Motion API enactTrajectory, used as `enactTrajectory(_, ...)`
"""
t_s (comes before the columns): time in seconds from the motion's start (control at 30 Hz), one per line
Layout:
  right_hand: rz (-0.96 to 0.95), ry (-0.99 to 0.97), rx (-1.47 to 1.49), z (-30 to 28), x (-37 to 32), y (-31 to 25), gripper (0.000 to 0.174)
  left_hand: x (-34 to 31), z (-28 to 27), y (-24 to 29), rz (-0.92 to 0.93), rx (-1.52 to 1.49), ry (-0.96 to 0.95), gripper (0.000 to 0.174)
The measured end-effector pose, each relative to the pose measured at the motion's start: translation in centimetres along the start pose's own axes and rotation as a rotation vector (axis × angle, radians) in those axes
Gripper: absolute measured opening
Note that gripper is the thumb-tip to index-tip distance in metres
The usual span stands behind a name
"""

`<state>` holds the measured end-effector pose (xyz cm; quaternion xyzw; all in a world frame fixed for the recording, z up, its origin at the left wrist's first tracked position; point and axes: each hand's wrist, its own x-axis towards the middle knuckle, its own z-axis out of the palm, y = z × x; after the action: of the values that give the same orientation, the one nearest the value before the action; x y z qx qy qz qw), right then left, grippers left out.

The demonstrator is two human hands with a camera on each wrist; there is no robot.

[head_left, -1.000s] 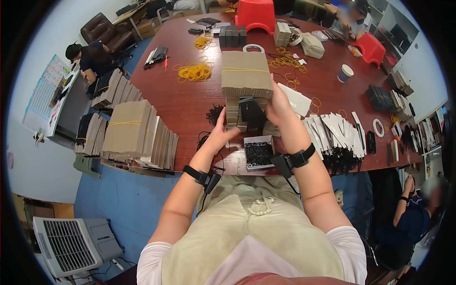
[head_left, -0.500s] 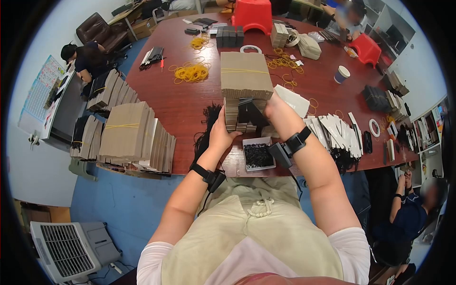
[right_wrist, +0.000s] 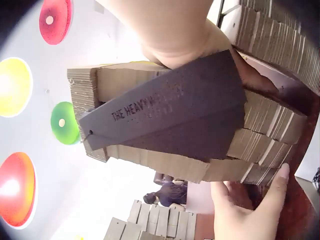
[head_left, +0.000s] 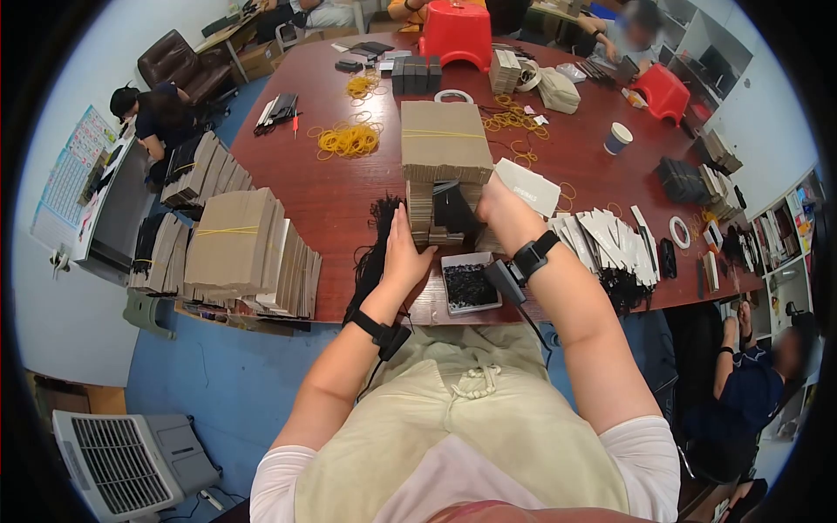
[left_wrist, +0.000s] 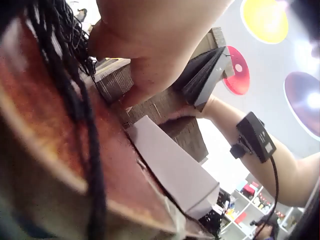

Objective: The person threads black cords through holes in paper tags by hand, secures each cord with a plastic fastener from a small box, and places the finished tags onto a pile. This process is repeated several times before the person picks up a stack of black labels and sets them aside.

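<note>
A brown cardboard bundle, bound with yellow rubber bands, sits atop lower stacks of cardboard pieces. Black tags jut from the front of these stacks; the right wrist view shows print on them. My left hand lies along the left side of the lower stacks, fingers straight and thumb spread. Around the right side reaches my right hand, its fingers partly hidden by the bundle and tags. In the right wrist view a straight digit shows beside the cardboard. Just in front stands a white box holding small black pieces.
Black cords lie left of my left hand. Banded cardboard stacks fill the table's left edge. To the right are white tags; farther back lie yellow rubber bands, a paper cup and a red stool.
My left hand has moved forward, its fingers now along the stack's left side. My right hand has slid farther behind the stack's right side, hiding its fingers. The head view has shifted slightly.
</note>
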<state>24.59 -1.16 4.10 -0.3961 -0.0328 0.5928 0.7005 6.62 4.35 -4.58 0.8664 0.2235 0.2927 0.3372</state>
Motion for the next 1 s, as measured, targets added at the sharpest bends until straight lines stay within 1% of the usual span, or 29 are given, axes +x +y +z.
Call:
enactTrajectory(0.1,-0.104,0.035,-0.025,-0.1,-1.2,-0.8,0.053,-1.0,-0.7,1.2,0.083,0.047,0.059,0.087)
enactTrajectory(0.2,-0.186,0.169,-0.009,-1.5,-2.6,-2.4,0.051,-1.6,-2.0,1.4,-0.031,-0.114,-0.059,0.082)
enactTrajectory(0.3,-0.414,0.215,-0.256,-0.4,-7.9,-3.7,0.055,-2.4,-3.1,1.4,-0.055,-0.089,-0.06,0.076)
enactTrajectory(0.4,-0.794,0.493,-1.32,-1.7,-11.7,-5.0,0.065,-3.3,-3.7,1.2,-0.057,-0.089,-0.024,0.072)
enactTrajectory(0.43,-0.838,0.567,-1.595,-3.5,-11.8,-5.3,0.073,-3.7,-3.8,1.2,-0.064,-0.106,-0.026,0.071)
enactTrajectory(0.53,-0.704,0.789,-2.07,-6.4,-11.4,-3.6,0.074,-4.8,-3.9,1.2,-0.086,-0.154,-0.029,0.066)
enactTrajectory(0.57,-0.697,0.806,-2.094,-6.8,-11.3,-3.1,0.075,-5.0,-3.9,1.3,-0.103,-0.18,-0.042,0.063)
enactTrajectory(0.67,-0.551,0.616,-1.783,-7.2,-11.4,-3.9,0.076,-5.8,-3.7,1.3,-0.108,-0.283,-0.037,0.063)
enactTrajectory(0.77,-0.594,0.75,-1.911,-6.4,-12.2,-3.7,0.067,-6.2,-4.0,0.9,-0.067,-0.193,-0.004,0.058)
enactTrajectory(0.87,-0.409,0.681,-1.943,-5.2,-12.8,-4.3,0.056,-6.5,-5.6,1.6,-0.169,-0.167,-0.059,0.051)
enactTrajectory(0.9,-0.44,0.697,-1.945,-5.0,-12.7,-4.1,0.052,-6.8,-5.7,1.4,-0.133,-0.142,-0.014,0.041)
enactTrajectory(0.97,-0.504,0.728,-1.948,-4.9,-12.8,-3.0,0.046,-7.4,-6.4,1.1,-0.143,-0.117,-0.014,0.035)
enactTrajectory(1.0,-0.591,0.743,-1.951,-4.8,-13.0,-2.5,0.044,-7.6,-6.7,1.1,-0.148,-0.105,-0.014,0.032)
